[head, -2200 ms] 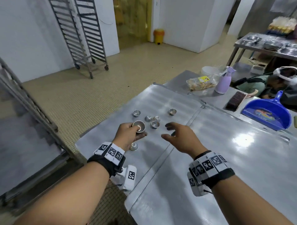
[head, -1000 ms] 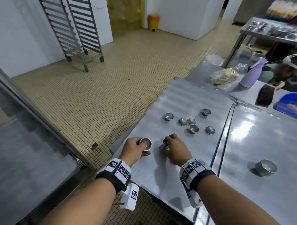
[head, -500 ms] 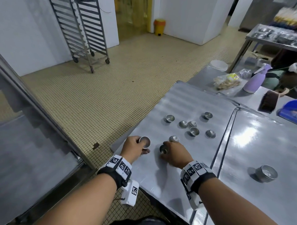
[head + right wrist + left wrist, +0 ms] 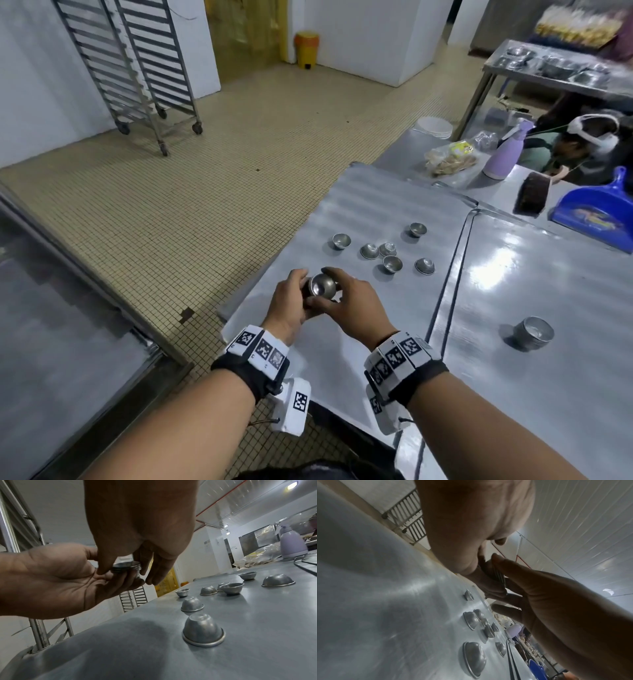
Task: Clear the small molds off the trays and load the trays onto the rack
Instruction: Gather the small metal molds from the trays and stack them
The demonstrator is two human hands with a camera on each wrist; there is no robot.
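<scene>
L hand (image 4: 289, 301) cups a nested stack (image 4: 321, 286) of molds above the tray (image 4: 394, 212), fingers curled under it as a base; R hand (image 4: 349, 305) pinches the top mold by its rim, prob. to seat it. Loose molds (image 4: 392, 263) lie farther out on the tray. R wrist view shows several stacked rims; head view shows only one bowl.

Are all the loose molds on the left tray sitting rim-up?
No: in the right wrist view several molds sit upside down on the tray.
</scene>
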